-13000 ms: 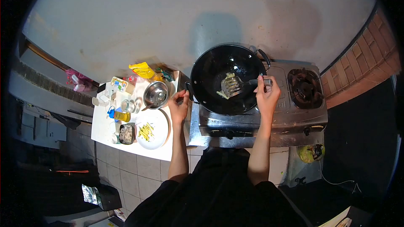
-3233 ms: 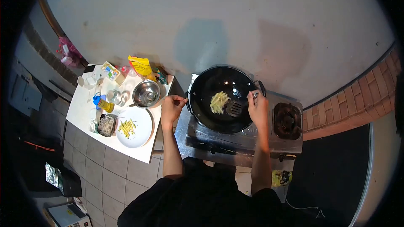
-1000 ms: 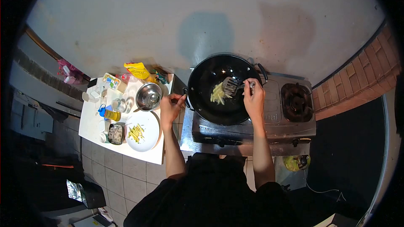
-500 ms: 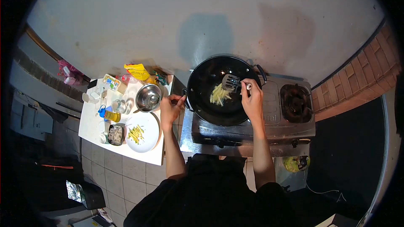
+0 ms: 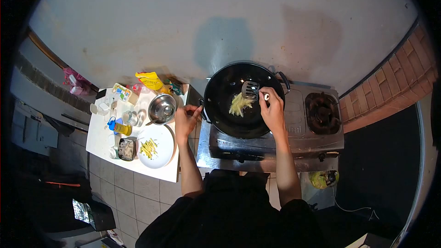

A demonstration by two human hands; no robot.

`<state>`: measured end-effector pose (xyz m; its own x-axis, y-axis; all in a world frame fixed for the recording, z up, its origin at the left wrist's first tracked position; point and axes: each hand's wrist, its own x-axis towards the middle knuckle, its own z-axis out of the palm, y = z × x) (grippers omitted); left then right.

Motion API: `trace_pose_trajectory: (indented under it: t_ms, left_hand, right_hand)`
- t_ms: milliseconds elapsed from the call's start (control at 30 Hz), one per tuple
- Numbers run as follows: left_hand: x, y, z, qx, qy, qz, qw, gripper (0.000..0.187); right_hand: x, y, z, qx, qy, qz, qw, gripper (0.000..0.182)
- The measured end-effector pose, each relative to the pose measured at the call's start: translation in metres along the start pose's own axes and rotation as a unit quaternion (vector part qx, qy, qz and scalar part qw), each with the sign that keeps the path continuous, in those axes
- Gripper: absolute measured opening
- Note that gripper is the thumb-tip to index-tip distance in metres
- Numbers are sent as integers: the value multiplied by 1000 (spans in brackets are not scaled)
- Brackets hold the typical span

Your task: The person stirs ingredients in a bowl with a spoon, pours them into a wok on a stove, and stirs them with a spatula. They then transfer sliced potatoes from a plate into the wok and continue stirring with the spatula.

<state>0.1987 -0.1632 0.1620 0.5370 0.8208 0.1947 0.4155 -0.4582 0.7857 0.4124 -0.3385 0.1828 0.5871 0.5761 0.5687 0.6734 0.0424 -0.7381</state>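
Spatula, slotted metal, held in right hand, grip clenched round the handle end. Blade angled up and to the left of the fist, long axis running from the knuckles toward the far wall of the wok, slotted head just above and touching the far edge of the food. Pale yellow strips, thin and soft-looking, heaped in a loose pile at the middle of the black wok, just left of the right hand and below the blade. Wok round, deep, dark and glossy, seated on a steel gas stove; second burner bare, off to the right. Left hand clenched on the wok's left side handle, steadying; farther from the food than the right. White table beside the stove, left: shiny steel bowl, white plate with a few yellow strips, small dark container, oil bottle with blue cap, yellow packet.
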Motion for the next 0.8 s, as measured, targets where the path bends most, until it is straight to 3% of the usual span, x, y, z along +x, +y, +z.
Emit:
trace_pose_trajectory:
  t_ms: [533, 800]
  left_hand:
    - [0, -3, -1, -5, 0, 6, 1000, 20]
    - [0, -4, 0, -5, 4, 5, 1000, 20]
  right_hand:
    - [2, -18, -12, -17, -41, 32, 998, 10]
    - [8, -30, -37, -32, 21, 9, 999, 9]
